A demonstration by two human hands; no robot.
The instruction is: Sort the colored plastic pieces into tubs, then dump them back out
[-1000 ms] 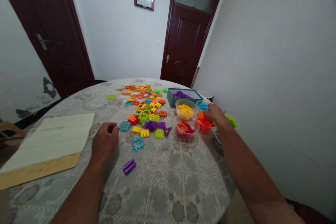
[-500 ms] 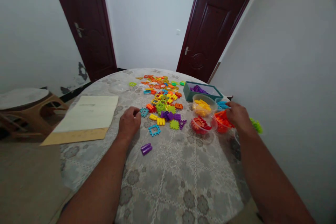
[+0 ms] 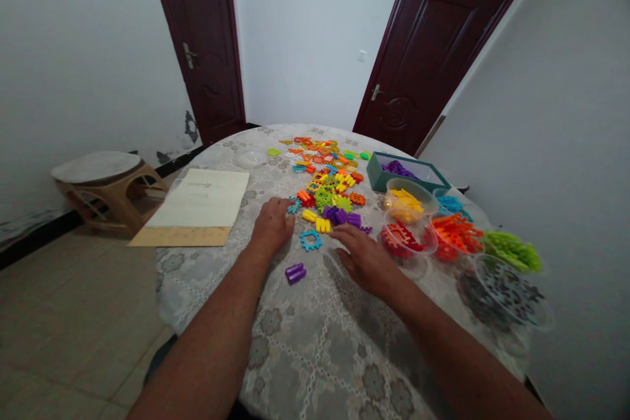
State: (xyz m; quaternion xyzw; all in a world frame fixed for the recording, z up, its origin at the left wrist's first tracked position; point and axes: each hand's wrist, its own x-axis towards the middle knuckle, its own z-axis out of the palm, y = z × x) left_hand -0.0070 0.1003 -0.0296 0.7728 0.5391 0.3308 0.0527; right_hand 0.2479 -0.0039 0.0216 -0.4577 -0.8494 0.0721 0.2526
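My left hand [image 3: 273, 226] lies on the table, loosely bent, with thumb and forefinger apart. Its fingertips reach the edge of a blue notched plastic piece [image 3: 294, 205]. My right hand [image 3: 364, 256] is open, fingers stretched toward a yellow ribbed block [image 3: 323, 226] and purple blocks [image 3: 339, 215]; contact cannot be made out. Between the hands lies a blue square frame [image 3: 310, 240] with a notched edge. Closer to me a purple block [image 3: 296, 273] sits alone. Beyond my hands spreads a heap of mixed pieces, including a green one [image 3: 323, 199].
Clear bowls at right hold yellow [image 3: 406, 200], red [image 3: 401, 238], orange [image 3: 455, 234], blue [image 3: 451, 205], green [image 3: 514, 251] and grey pieces [image 3: 512, 292]. A teal box [image 3: 377, 174] with purple pieces stands behind. An open notebook [image 3: 204, 203] lies left; a stool [image 3: 108, 177] stands beyond.
My right hand has come away from the bowls at right to the near side of the heap. My left hand now reaches the blue notched piece. The view has shifted rightward.
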